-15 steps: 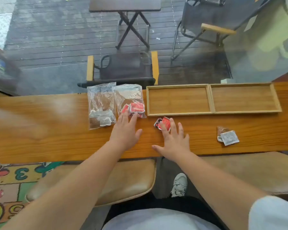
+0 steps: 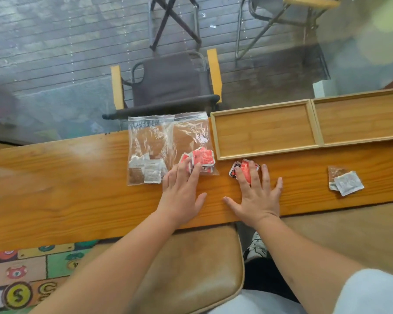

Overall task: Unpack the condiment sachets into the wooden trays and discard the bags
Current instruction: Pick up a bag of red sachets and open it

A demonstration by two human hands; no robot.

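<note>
Sachets: loose red sachets [image 2: 243,172] are lying at centre frame on the tabletop [image 2: 77,189], below the empty left tray [image 2: 216,137].
Fingers: right hand [image 2: 255,197] is pressing them flat, gripping nothing; left hand [image 2: 182,191] is resting straight-fingered on the red-sachet bag [image 2: 192,132].
Risk: flat fingers are likely sliding sachets off the near edge.
Around: white-sachet bag [image 2: 145,141] is lying just left; white sachets [image 2: 345,183] are sitting right; the tray rim is blocking a direct push.

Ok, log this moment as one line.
left hand flat on red-sachet bag | right hand flat on loose red sachets | both trays empty | white-sachet bag untouched
</note>
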